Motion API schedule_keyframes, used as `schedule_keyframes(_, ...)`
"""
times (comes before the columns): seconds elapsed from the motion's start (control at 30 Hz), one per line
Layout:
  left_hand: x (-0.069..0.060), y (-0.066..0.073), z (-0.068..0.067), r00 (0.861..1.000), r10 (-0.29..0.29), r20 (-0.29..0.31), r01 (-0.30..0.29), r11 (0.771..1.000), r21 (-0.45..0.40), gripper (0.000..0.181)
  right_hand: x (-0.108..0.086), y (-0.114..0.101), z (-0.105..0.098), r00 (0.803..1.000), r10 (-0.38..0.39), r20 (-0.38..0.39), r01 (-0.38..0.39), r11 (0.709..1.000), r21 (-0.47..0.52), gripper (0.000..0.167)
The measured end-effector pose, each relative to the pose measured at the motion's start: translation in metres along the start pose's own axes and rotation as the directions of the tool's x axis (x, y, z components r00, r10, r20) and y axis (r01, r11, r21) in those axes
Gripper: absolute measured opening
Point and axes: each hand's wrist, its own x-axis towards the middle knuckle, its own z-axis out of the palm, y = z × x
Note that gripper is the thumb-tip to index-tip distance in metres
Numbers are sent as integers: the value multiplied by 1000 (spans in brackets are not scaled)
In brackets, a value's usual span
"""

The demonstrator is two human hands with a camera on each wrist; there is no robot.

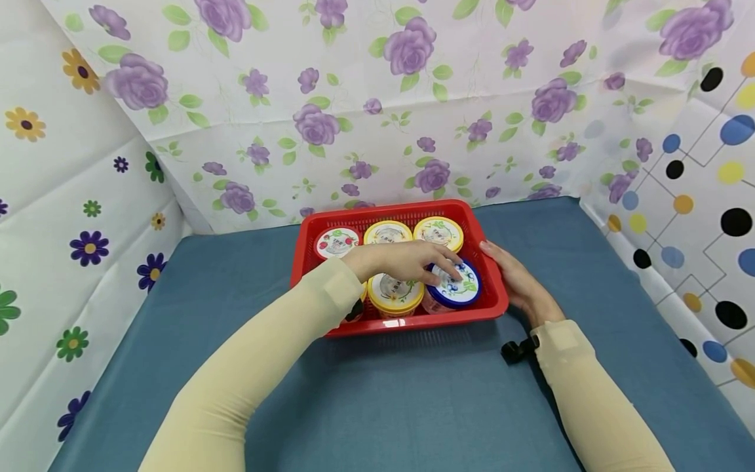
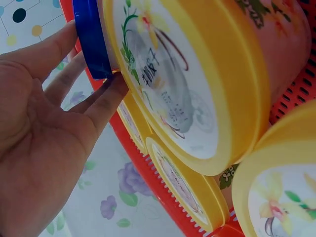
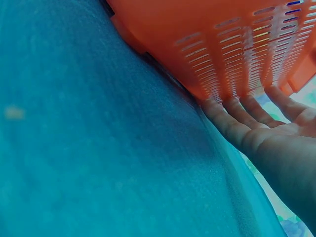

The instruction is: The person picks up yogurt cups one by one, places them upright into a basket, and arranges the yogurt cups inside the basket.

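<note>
A red plastic basket [image 1: 354, 328] on the table holds round tubs with printed lids. At its front right corner is a blue-lidded tub [image 1: 466, 292] with blueberries pictured on top. My left hand [image 1: 401, 261] reaches across the basket, its loosely spread fingers touching the blue lid [image 2: 91, 44]. Beside that lid stands a yellow-lidded tub [image 2: 173, 89], one fingertip close to its rim. My right hand [image 1: 519, 278] lies along the basket's right outer side. In the right wrist view, the extended fingers [image 3: 237, 131] touch the slotted wall.
Along the back row are a red-and-white strawberry lid [image 1: 337, 242] and two yellow lids, one at the right [image 1: 439, 233]. Another tub at front left is mostly hidden by my left wrist. Blue cloth [image 1: 413, 393] covers the table; a flowered sheet [image 1: 354, 131] hangs behind.
</note>
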Motion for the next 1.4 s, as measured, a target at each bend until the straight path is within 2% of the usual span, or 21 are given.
schedule_keyframes(0.23, 3, 1, 1, 1000, 3, -6, -3, 998, 60, 41, 1, 1, 0, 1000, 11, -5, -11, 1000, -2, 66)
schedule_keyframes(0.33, 3, 2, 1, 1000, -9, -25, 10, 998, 57, 42, 1, 1, -1, 1000, 5, 0, -5, 1000, 1, 64)
schedule_keyframes(0.37, 8, -8, 4, 999, -10, -31, 11, 999, 47, 42, 1, 1, -1, 1000, 2, 2, -2, 1000, 2, 63)
schedule_keyframes(0.53, 7, -5, 5, 999, -21, -49, 23, 999, 45, 42, 2, 1, -1, 1000, -4, 7, 4, 1000, 3, 62)
schedule_keyframes(0.57, 7, -5, 5, 999, -22, -49, 24, 999, 45, 42, 1, 1, -1, 1000, -5, 8, 5, 1000, 2, 62)
schedule_keyframes(0.6, 1, 5, 2, 998, -27, -48, 30, 998, 52, 43, 2, 1, -1, 1000, -5, 10, 5, 1000, 3, 63)
schedule_keyframes(1.0, 2, 2, 1, 999, -38, -14, 39, 997, 64, 47, 2, 0, -1, 1000, -6, 10, 6, 1000, 9, 67)
schedule_keyframes(1.17, 5, 2, 2, 1000, -29, -6, 30, 995, 99, 51, 1, 0, -1, 1000, 2, 8, -2, 1000, 16, 66)
schedule_keyframes(1.4, 5, 3, 1, 998, -63, -5, 63, 989, 136, 53, 1, 0, 0, 1000, -2, 11, 2, 1000, 18, 66)
